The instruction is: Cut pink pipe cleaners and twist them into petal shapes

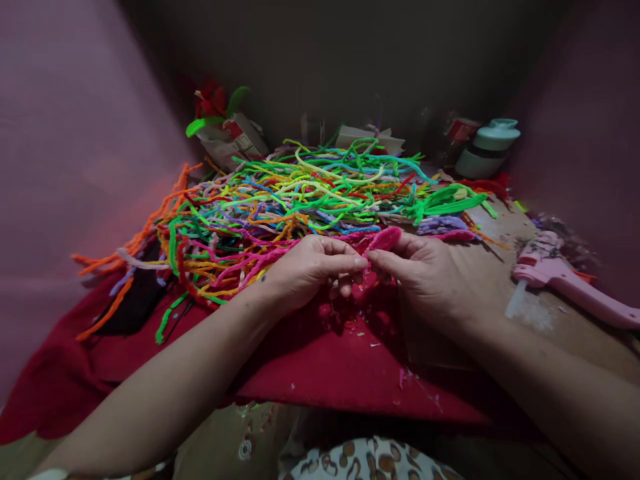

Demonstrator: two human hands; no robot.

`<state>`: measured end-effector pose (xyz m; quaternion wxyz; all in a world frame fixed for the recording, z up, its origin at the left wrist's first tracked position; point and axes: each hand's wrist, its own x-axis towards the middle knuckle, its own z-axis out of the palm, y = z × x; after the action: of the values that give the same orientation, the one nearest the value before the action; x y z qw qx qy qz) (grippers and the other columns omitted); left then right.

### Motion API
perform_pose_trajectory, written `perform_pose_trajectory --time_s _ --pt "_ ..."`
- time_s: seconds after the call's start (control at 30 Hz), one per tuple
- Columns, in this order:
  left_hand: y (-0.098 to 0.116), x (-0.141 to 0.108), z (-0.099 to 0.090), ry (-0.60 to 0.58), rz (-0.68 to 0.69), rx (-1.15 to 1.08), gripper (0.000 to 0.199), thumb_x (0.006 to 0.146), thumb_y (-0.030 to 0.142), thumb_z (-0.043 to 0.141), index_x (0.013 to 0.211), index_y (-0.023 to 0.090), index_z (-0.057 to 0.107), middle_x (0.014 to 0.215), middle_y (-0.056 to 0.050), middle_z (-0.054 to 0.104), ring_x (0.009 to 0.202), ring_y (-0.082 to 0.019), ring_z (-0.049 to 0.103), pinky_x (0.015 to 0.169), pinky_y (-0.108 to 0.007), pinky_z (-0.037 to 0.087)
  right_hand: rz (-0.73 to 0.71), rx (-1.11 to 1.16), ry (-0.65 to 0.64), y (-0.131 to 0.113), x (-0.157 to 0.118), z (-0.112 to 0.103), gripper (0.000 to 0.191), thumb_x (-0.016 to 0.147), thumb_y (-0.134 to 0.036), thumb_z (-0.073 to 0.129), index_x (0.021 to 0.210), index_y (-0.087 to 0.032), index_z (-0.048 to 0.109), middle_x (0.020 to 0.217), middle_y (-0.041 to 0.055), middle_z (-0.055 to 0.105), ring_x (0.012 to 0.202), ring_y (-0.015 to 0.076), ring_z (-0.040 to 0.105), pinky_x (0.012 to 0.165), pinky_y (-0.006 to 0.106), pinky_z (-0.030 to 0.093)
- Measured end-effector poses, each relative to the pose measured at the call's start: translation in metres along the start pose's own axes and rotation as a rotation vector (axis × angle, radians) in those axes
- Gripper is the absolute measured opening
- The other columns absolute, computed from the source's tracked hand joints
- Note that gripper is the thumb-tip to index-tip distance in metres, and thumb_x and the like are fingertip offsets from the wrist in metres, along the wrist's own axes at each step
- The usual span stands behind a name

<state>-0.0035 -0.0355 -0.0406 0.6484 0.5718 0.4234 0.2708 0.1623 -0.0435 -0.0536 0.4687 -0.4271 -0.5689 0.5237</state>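
Grip: bare R hand (427, 270) pinched on fuzzy hot-pink chenille piece (388, 237); bare L hand (306, 268) closed, hold unclear; overtwisting cd kink it.

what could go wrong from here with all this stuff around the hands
The glue gun lies right of the right hand; if hot, it might burn that forearm. Loose stems crowd the left hand and could snag. The pink piece might pick up scraps.
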Motion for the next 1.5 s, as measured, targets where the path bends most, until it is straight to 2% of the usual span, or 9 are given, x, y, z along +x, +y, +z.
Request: perform_pose_trajectory --time_s 0.1,0.3,0.4,0.5,0.6,0.8,0.97,1.2,1.5 --pt "-0.002 0.001 0.005 0.119 0.159 0.310 0.020 0.081 0.030 0.054 0.070 0.013 0.056 0.052 0.002 0.052 0.044 -0.007 0.044 0.045 -0.020 0.034 -0.021 -0.048 0.033 -0.002 -0.001 0.002 0.011 0.075 -0.020 0.058 0.064 -0.017 0.059 0.058 -0.0035 0.054 0.053 0.0085 0.045 0.053 0.022 0.036" --pt "-0.016 -0.001 0.011 0.419 0.978 1.549 0.021 0.087 0.017 0.041 0.074 0.013 0.058 0.071 -0.006 0.060 0.064 -0.015 0.053 0.062 -0.028 0.039 0.076 0.189 0.013 0.013 0.000 0.007 0.022 0.070 -0.019 0.058 0.053 -0.019 0.045 0.048 -0.0065 0.039 0.044 0.0072 0.032 0.043 0.023 0.026" --pt "-0.018 -0.002 0.009 0.406 1.079 1.665 0.020 0.088 0.016 0.040 0.078 0.014 0.057 0.073 -0.007 0.061 0.068 -0.016 0.054 0.064 -0.030 0.040 0.177 0.333 -0.023 0.017 0.002 0.006 0.023 0.068 -0.021 0.060 0.053 -0.019 0.043 0.047 -0.0068 0.037 0.041 0.0075 0.031 0.040 0.024 0.022" --pt "-0.016 0.002 0.005 0.453 0.909 1.264 0.014 0.086 0.017 0.043 0.083 0.014 0.057 0.078 -0.006 0.061 0.073 -0.015 0.055 0.067 -0.028 0.042 0.178 0.344 -0.019 0.012 0.004 0.003 0.023 0.068 -0.021 0.061 0.051 -0.019 0.045 0.045 -0.0062 0.039 0.041 0.0076 0.032 0.041 0.024 0.024" --pt "-0.012 0.006 0.000 0.400 0.511 0.557 0.011 0.082 0.023 0.051 0.087 0.015 0.056 0.074 -0.002 0.058 0.060 -0.010 0.052 0.054 -0.022 0.042 0.141 0.262 -0.008 0.001 0.005 0.001 0.023 0.068 -0.019 0.060 0.049 -0.018 0.046 0.044 -0.0054 0.042 0.042 0.0076 0.035 0.043 0.024 0.027" --pt "-0.009 0.008 -0.009 -0.187 -0.044 -0.285 0.035 0.083 0.044 0.050 0.076 0.011 0.059 0.062 -0.003 0.060 0.036 -0.005 0.044 0.031 -0.017 0.028 0.104 0.329 -0.137 -0.002 -0.001 0.001 0.009 0.071 -0.020 0.063 0.064 -0.017 0.058 0.054 -0.0033 0.055 0.047 0.0088 0.047 0.049 0.023 0.036" --pt "-0.006 0.003 -0.008 -0.301 -0.067 -0.214 0.033 0.082 0.043 0.051 0.082 0.011 0.061 0.065 -0.006 0.065 0.036 -0.008 0.048 0.030 -0.018 0.027 0.058 0.242 -0.153 0.005 -0.003 0.001 0.007 0.077 -0.024 0.060 0.072 -0.019 0.059 0.060 -0.0028 0.059 0.050 0.0111 0.053 0.050 0.024 0.040" --pt "-0.015 -0.002 0.014 0.340 0.453 0.834 0.029 0.083 0.029 0.046 0.058 0.015 0.052 0.052 -0.001 0.051 0.049 -0.009 0.046 0.050 -0.022 0.033 -0.002 0.009 0.081 0.010 0.001 0.003 0.013 0.073 -0.021 0.062 0.061 -0.020 0.057 0.056 -0.0051 0.050 0.050 0.0085 0.042 0.050 0.022 0.034" --pt "-0.001 -0.003 0.017 0.051 -0.018 0.016 0.026 0.084 0.033 0.043 0.070 0.015 0.054 0.052 0.003 0.055 0.032 -0.006 0.046 0.031 -0.016 0.031 0.057 0.186 -0.078 0.013 0.005 0.001 0.014 0.075 -0.030 0.064 0.069 -0.017 0.061 0.059 -0.0019 0.058 0.052 0.0104 0.051 0.052 0.024 0.039"
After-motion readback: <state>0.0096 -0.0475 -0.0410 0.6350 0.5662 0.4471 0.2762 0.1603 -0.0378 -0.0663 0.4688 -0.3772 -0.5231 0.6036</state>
